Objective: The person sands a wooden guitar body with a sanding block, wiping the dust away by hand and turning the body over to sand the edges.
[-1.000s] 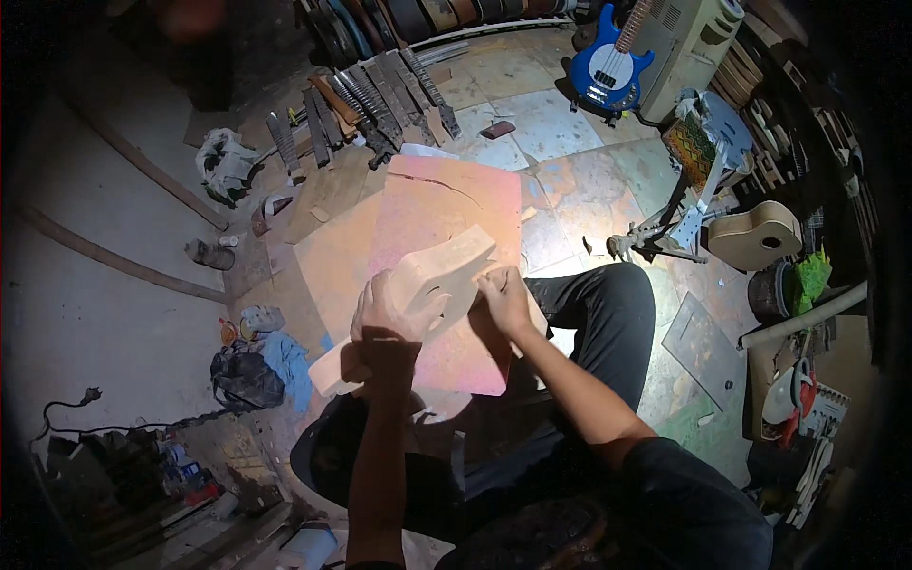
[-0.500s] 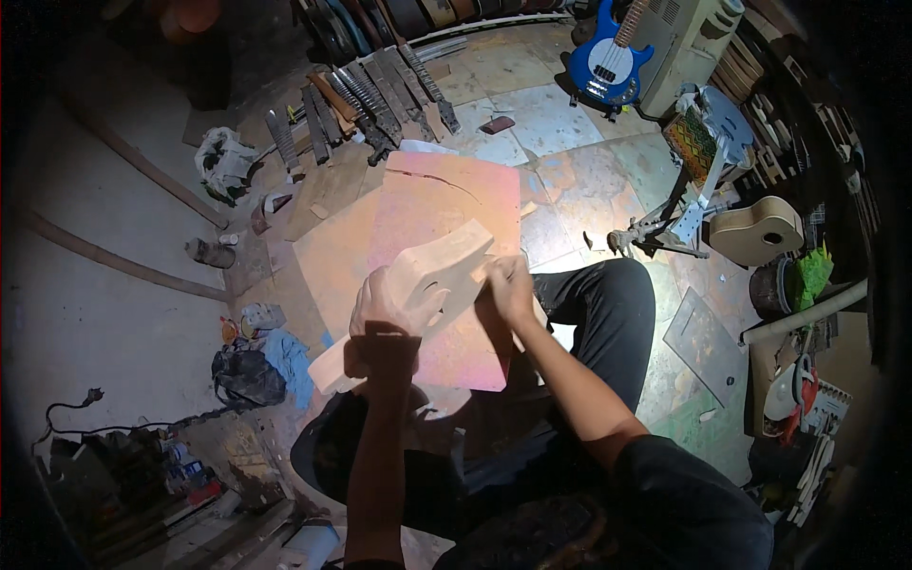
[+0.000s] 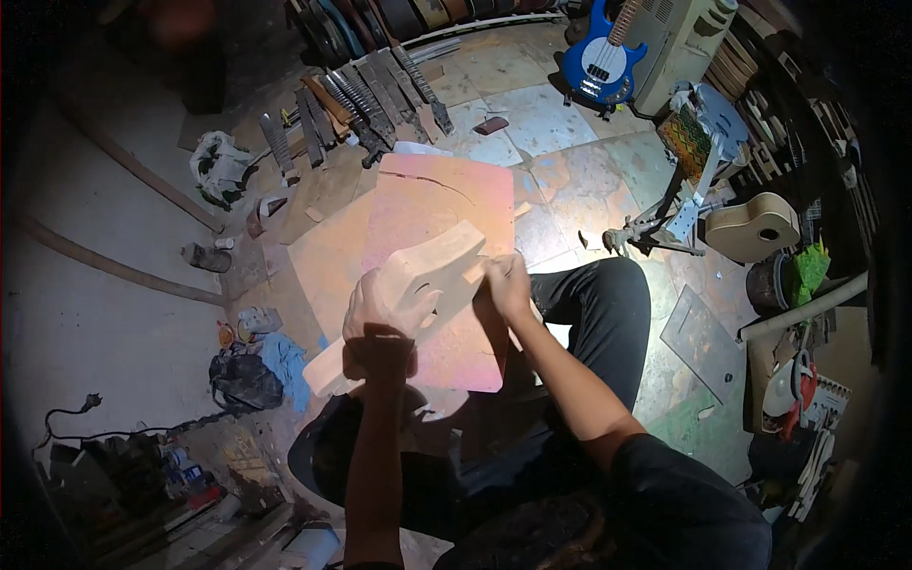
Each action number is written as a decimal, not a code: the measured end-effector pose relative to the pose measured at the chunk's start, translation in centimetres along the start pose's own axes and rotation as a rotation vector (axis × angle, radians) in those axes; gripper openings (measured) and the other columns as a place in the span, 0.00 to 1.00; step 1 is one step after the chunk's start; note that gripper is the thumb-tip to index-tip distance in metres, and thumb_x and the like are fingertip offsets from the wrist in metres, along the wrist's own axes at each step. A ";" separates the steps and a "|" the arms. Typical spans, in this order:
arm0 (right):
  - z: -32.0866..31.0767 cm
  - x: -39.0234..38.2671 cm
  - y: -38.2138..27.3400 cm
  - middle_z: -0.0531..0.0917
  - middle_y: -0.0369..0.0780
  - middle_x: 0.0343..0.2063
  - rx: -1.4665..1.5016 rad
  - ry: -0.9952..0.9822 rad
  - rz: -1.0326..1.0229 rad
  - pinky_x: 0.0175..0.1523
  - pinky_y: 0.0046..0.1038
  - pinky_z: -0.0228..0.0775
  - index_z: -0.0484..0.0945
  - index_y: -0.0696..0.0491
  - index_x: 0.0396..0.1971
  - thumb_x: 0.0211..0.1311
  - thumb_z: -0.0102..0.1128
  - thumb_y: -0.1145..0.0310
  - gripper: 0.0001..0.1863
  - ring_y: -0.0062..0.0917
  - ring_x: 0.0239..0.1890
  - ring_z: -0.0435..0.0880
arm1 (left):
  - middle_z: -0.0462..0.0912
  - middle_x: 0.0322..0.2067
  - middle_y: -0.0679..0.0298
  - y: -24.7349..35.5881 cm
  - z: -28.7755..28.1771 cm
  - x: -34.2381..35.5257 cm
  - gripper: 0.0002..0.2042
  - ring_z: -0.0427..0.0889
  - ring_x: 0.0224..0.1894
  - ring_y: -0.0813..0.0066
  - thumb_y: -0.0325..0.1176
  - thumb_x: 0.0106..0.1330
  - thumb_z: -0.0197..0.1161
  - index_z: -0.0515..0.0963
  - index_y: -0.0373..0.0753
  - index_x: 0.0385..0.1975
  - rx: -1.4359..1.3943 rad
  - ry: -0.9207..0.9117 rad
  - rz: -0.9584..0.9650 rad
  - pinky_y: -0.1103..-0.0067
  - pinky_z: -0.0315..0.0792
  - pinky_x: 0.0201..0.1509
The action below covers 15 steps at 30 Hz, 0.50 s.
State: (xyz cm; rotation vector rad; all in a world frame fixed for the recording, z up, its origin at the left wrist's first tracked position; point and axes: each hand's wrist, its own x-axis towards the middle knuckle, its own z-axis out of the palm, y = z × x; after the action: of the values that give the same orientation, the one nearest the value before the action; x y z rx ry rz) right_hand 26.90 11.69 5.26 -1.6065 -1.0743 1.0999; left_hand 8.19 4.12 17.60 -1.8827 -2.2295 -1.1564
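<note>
The left hand (image 3: 380, 309) has its fingers (image 3: 404, 306) curled tight over the near edge of an unfinished wooden guitar body (image 3: 418, 285), while the right hand (image 3: 508, 283) presses closed fingers against the body's right side. The body lies tilted over a pinkish board (image 3: 427, 199) on the floor (image 3: 570, 180), in front of the person's black-trousered knee (image 3: 598, 294). Beyond the board's far edge a row of guitar necks (image 3: 361, 100) lies on the floor, and a blue electric guitar (image 3: 598, 62) stands toward the far right corner.
</note>
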 end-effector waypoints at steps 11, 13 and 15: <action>0.9 -1.1 2.4 0.83 0.48 0.36 -0.049 0.038 -0.049 0.51 0.37 0.77 0.72 0.58 0.43 0.68 0.73 0.65 0.18 0.37 0.42 0.85 | 0.88 0.41 0.56 3.5 -1.1 1.9 0.32 0.89 0.43 0.48 0.51 0.50 0.87 0.79 0.42 0.50 -0.003 -0.127 -0.088 0.61 0.83 0.45; 0.0 -0.5 1.5 0.84 0.48 0.36 -0.095 -0.074 -0.090 0.50 0.38 0.77 0.73 0.59 0.41 0.68 0.73 0.66 0.17 0.37 0.42 0.85 | 0.89 0.41 0.55 2.5 -1.3 1.3 0.32 0.89 0.43 0.48 0.50 0.50 0.87 0.79 0.42 0.49 0.029 -0.070 -0.061 0.61 0.83 0.45; -1.3 1.8 1.4 0.84 0.48 0.36 -0.008 0.092 0.015 0.50 0.38 0.77 0.73 0.59 0.41 0.68 0.72 0.66 0.17 0.36 0.41 0.85 | 0.89 0.41 0.55 2.7 -0.4 1.1 0.32 0.90 0.43 0.48 0.50 0.49 0.87 0.80 0.41 0.49 0.030 -0.063 -0.038 0.61 0.83 0.45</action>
State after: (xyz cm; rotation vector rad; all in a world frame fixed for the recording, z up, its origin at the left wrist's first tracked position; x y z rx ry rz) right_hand 28.85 12.87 3.83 -1.6572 -1.0092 1.0228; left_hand 10.03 4.80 19.80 -1.9002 -2.3113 -1.0759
